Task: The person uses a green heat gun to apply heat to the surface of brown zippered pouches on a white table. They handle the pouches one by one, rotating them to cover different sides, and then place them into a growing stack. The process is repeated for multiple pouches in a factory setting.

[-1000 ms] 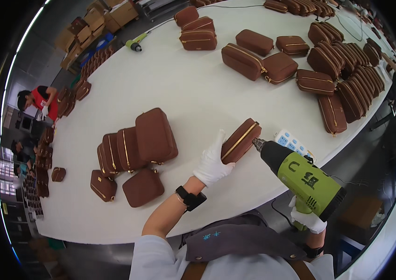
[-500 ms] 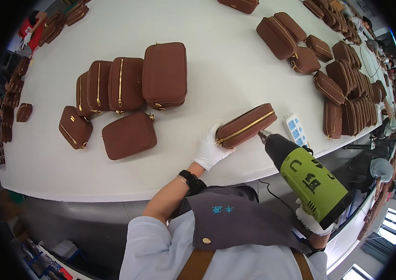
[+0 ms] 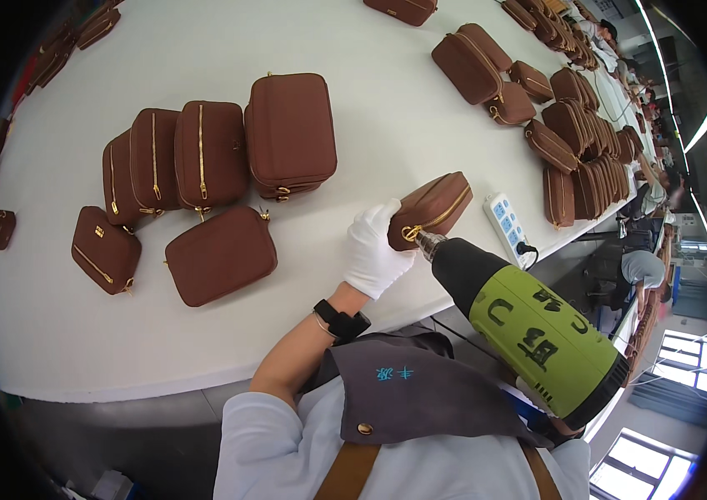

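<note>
In a white glove, my left hand (image 3: 378, 254) grips one end of a small brown zip bag (image 3: 437, 204), tilted above the white table. A gold zipper runs along the bag's side, with a gold ring at the gripped end. My right hand (image 3: 532, 393) is wrapped round the handle of a green and black heat gun (image 3: 537, 325) and is mostly hidden under its body. The gun's metal nozzle points at the ring end of the bag, very close to it; whether they touch I cannot tell.
Several brown bags (image 3: 212, 158) stand left of my hands, with a flat-lying bag (image 3: 222, 254) nearer me. Stacks of similar bags (image 3: 587, 179) line the table's right edge. A white power strip (image 3: 505, 223) lies beside the gun. People sit farther right.
The gun's nozzle has moved left, from the bag's far end to its ring end. My left hand has tilted the bag and shifted it slightly left. The whole view has also shifted.
</note>
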Demonstrator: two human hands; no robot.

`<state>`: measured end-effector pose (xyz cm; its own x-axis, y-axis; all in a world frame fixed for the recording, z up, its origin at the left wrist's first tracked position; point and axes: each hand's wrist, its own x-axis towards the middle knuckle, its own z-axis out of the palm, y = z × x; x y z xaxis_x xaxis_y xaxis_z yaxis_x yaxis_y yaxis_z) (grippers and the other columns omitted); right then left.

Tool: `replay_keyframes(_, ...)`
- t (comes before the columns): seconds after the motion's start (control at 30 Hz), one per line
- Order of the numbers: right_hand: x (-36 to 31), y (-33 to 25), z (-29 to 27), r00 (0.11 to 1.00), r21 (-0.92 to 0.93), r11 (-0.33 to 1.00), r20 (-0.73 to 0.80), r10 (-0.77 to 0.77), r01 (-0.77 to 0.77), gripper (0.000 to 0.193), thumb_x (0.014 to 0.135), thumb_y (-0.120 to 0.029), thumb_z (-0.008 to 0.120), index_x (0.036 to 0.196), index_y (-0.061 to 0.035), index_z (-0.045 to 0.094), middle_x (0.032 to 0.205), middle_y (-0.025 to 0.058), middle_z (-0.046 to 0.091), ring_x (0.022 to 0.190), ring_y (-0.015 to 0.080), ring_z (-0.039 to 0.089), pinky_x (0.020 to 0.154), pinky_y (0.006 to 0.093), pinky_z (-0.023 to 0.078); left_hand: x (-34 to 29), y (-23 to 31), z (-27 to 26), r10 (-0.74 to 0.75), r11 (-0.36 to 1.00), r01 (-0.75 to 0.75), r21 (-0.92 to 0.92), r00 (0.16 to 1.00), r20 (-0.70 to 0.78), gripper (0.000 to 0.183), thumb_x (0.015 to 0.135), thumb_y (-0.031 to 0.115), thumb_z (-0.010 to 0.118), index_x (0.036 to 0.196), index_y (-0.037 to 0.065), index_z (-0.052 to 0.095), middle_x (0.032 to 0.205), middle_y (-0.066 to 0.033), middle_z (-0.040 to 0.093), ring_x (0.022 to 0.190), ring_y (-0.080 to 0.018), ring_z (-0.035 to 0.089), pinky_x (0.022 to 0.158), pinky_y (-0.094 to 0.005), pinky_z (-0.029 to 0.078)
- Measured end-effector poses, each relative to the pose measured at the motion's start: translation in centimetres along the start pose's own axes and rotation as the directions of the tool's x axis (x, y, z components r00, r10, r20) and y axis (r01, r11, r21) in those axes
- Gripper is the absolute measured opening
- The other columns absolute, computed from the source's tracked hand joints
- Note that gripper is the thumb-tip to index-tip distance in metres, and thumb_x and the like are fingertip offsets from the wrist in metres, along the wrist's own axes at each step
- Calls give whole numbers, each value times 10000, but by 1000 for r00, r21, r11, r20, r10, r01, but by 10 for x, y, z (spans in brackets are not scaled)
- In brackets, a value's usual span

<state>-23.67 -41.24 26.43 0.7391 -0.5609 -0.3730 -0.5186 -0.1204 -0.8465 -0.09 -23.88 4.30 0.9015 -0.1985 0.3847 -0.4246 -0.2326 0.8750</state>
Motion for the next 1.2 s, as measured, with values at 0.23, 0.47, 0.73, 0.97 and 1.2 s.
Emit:
replay_keyframes(0.23, -2, 5, -19, 981, -513, 836, 129, -148, 194, 491, 760, -190, 758, 1210, -83, 594, 1169, 111, 626, 1078, 295, 595, 936, 445, 450, -21, -27, -6, 12, 999, -14, 29, 999, 53, 744, 560, 94, 825, 1221, 51, 486, 1091, -166, 564, 1009, -362, 551, 862, -443, 474)
replay_keyframes(0.47, 25, 22, -19, 944, -433, 848, 249, -215, 307, 356, 726, -117, 761, 1061, -60, 654, 976, 84, 658, 873, 242, 617, 745, 359, 472, -60, -67, -35, 19, 997, -28, 72, 992, 127, 803, 583, 102, 866, 1252, 32, 428, 1150, -174, 529, 1033, -349, 571, 865, -402, 498)
replay_keyframes(0.73, 96, 24, -44, 938, -234, 964, 345, -38, 126, 459, 708, -51, 765, 1137, -43, 604, 996, 68, 658, 864, 173, 635, 741, 307, 510, -36, 3, -69, -113, 927, 9, 374, 960, 257, 1044, 523, 226, 900, 1375, -18, 348, 1187, -199, 556, 1058, -369, 563, 886, -441, 474)
replay_keyframes(0.97, 160, 23, -45, 894, 111, 985, 444, 66, -128, 417, 684, 74, 679, 1081, -6, 579, 846, 61, 641, 609, 117, 592, 491, 243, 472, 45, 69, -4, -249, 786, -154, 599, 808, 534, 1027, 524, 279, 886, 1352, -31, 363, 1053, -205, 617, 979, -369, 606, 812, -443, 500)
replay_keyframes(1.2, 181, 43, -68, 852, 251, 968, 508, -122, -10, 299, 683, 42, 744, 953, -7, 626, 804, 42, 648, 600, 125, 601, 524, 264, 501, 62, 64, 32, -469, 678, -25, 735, 755, 458, 991, 557, 285, 862, 1350, -28, 357, 1028, -213, 636, 930, -371, 638, 802, -423, 517)
